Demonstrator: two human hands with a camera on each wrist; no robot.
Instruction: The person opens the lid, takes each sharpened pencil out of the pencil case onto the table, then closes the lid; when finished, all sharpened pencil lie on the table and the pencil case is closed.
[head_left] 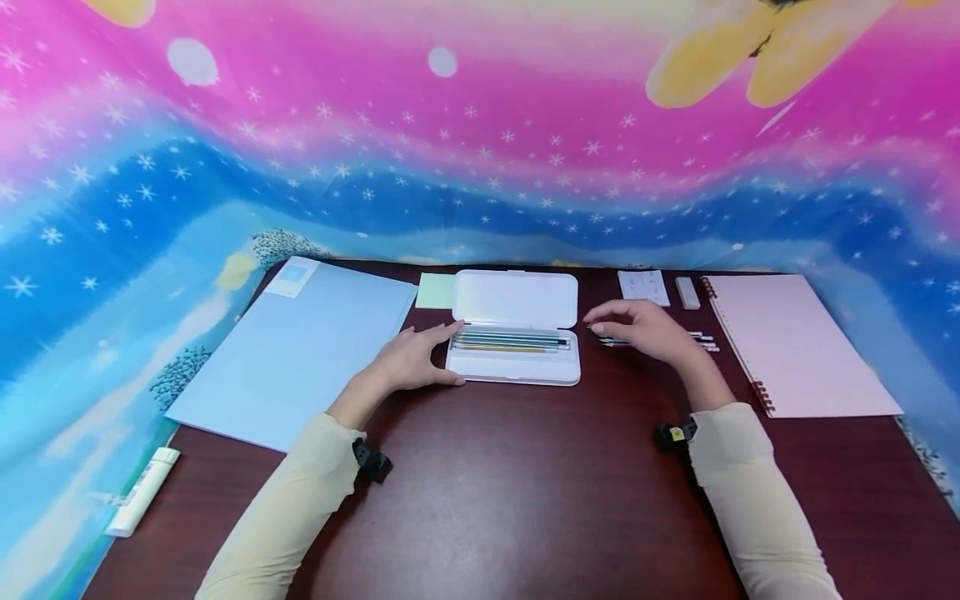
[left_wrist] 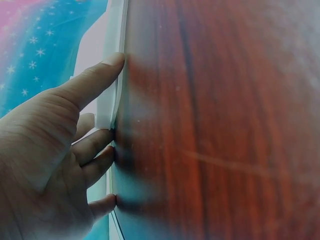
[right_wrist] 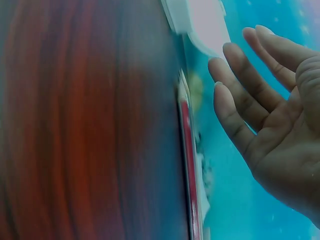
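An open white pencil case (head_left: 517,369) lies with its lid (head_left: 516,298) folded back, and several pencils (head_left: 510,339) rest lengthwise in its tray. My left hand (head_left: 408,358) holds the case's left end, the thumb at the front corner and the index finger at the back corner. In the left wrist view the thumb (left_wrist: 92,82) lies against the case's edge, and other fingers touch the table beside it. My right hand (head_left: 648,329) hovers over several loose pencils (head_left: 707,341) right of the case, fingers bent and apart with nothing between them. A red pencil (right_wrist: 188,150) shows below it.
A large blue folder (head_left: 300,350) lies at the left, with a white tube (head_left: 142,492) near the table's left edge. Green paper (head_left: 435,291) sits beside the lid. Behind my right hand are a white note (head_left: 643,286) and an eraser (head_left: 686,292). Farther right lies a pink spiral notebook (head_left: 802,350).
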